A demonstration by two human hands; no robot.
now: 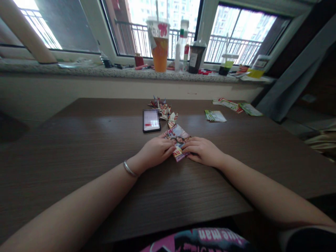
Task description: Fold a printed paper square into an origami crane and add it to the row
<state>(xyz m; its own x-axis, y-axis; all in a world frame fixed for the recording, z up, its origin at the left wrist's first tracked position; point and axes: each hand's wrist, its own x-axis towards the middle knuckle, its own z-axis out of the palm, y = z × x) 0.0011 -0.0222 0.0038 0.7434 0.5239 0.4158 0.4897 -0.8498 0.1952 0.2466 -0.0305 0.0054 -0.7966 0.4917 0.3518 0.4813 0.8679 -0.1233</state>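
A small colourful printed paper [178, 138] lies on the dark wooden table [78, 147] in front of me. My left hand [154, 152], with a silver bangle at the wrist, rests on the paper's left edge, fingers curled and pressing it down. My right hand [202, 151] presses on the right lower edge, fingertips meeting the left hand's over the paper. Both hands pinch or hold the sheet flat against the table.
A phone [151, 120] lies just beyond the paper. Several folded paper pieces [162, 108] sit behind it. Paper stacks [215, 116] and leaflets [236, 105] lie far right. Drink cups [159, 43] and bottles [182, 45] stand on the windowsill.
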